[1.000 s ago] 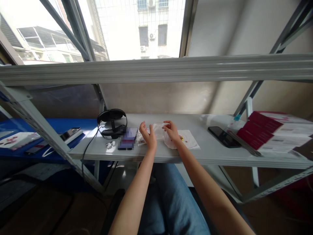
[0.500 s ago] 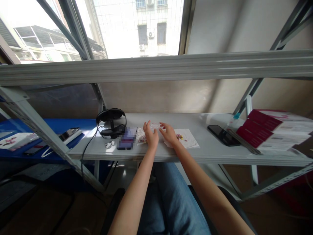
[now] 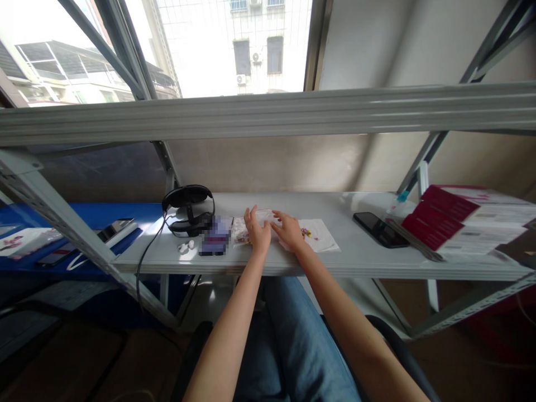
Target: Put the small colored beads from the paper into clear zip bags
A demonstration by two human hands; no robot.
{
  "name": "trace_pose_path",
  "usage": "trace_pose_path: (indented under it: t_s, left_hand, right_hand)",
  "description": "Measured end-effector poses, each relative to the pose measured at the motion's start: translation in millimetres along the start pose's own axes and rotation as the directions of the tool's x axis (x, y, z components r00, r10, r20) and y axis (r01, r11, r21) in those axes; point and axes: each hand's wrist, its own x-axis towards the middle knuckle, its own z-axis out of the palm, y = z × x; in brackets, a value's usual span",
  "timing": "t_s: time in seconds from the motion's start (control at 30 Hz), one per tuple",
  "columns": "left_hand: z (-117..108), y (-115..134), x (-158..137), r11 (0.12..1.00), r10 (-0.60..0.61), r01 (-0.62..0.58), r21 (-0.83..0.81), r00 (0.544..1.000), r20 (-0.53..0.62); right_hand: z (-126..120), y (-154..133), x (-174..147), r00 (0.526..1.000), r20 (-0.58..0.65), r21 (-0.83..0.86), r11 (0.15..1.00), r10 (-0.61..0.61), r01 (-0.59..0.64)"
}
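Observation:
My left hand [image 3: 258, 231] hovers over the front of the shelf with its fingers spread upward and its thumb turned inward. Facing it, my right hand [image 3: 288, 230] has curved fingers, with a gap between forefinger and thumb. The two thumbs come close together; any small thing between them is too fine to make out. Beside my left hand lies a clear plastic bag [image 3: 240, 231] with small coloured pieces in it. A white sheet [image 3: 329, 241] extends from under my right hand, bearing small yellow and dark red pieces [image 3: 307, 233].
To the left are black headphones [image 3: 188, 209] on a stand, white earbuds [image 3: 186, 246] and a blurred-out flat item [image 3: 215, 237]. On the right lie a black phone [image 3: 380, 229] and a stack of dark red and white boxes [image 3: 464, 223]. A metal beam [image 3: 268, 116] crosses in front.
The view has shifted slightly. My right hand has come a little nearer my left, so the thumbs almost meet. Nothing on the shelf has visibly moved.

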Motion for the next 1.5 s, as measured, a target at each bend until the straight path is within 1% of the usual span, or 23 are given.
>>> trace_pose_path:
  t_s: [0.13,0.3,0.4,0.47,0.6,0.77,0.87,0.97,1.1,1.17,1.23,1.33,1.5]
  left_hand:
    - [0.5,-1.3,1.2,0.999,0.038,-0.039,-0.012,0.999,-0.03]
    - [1.2,-2.6,2.5,0.997,0.064,-0.066,-0.031,0.997,-0.053]
    - [1.5,-2.8,2.9,0.996,0.081,-0.083,-0.03,0.995,-0.063]
    - [1.6,-2.4,2.8,0.997,0.073,-0.074,-0.024,0.995,-0.063]
    - [1.5,-1.0,1.9,0.999,0.048,-0.048,-0.013,0.998,-0.039]
    - [1.5,-0.8,1.9,0.999,0.042,-0.043,-0.013,0.998,-0.037]
    - [2.8,-2.3,2.8,0.999,0.036,-0.037,-0.032,0.999,-0.029]
    - [4.2,-3.4,3.8,0.999,0.025,-0.026,-0.039,0.999,-0.025]
    - [4.8,-2.4,4.1,1.0,0.028,-0.029,-0.004,0.999,-0.039]
    - [5.4,-2.1,4.1,0.999,0.037,-0.037,0.016,0.999,-0.019]
    - [6.6,-2.4,4.6,0.999,0.026,-0.026,0.036,1.0,0.016]
    - [8.8,-3.4,6.2,0.999,-0.008,0.005,0.051,0.998,0.058]
    - [8.1,-2.9,10.7,0.999,0.004,-0.007,0.032,0.998,0.067]
  right_hand:
    - [1.1,4.0,1.5,1.0,-0.015,0.056,0.998,-0.006,0.007]
    - [2.7,7.1,2.4,0.998,-0.053,0.136,0.989,-0.043,0.05]
    - [0.4,5.5,1.2,0.997,-0.05,0.14,0.988,-0.053,0.059]
    - [-2.0,3.5,0.3,0.999,-0.05,0.102,0.995,-0.016,0.021]
    - [-5.3,0.4,-1.1,0.992,-0.066,-0.025,0.994,0.107,-0.109]
    - [-6.0,0.0,-1.9,0.991,-0.044,-0.075,0.989,0.123,-0.126]
    - [-6.3,0.8,-1.9,0.984,-0.058,-0.086,0.982,0.166,-0.17]
    - [-6.6,0.6,-2.2,0.98,-0.036,-0.104,0.975,0.194,-0.197]
    - [-7.3,-1.1,-2.6,0.971,-0.058,-0.149,0.959,0.234,-0.24]
    - [-7.6,-1.6,-2.6,0.964,-0.057,-0.162,0.95,0.259,-0.265]
    - [-7.7,-1.7,-2.4,0.967,-0.041,-0.153,0.955,0.253,-0.256]
    - [-7.3,-1.3,-2.2,0.979,-0.032,-0.117,0.972,0.203,-0.206]
    - [-5.2,0.8,-2.3,0.994,0.003,-0.076,0.991,0.111,-0.111]
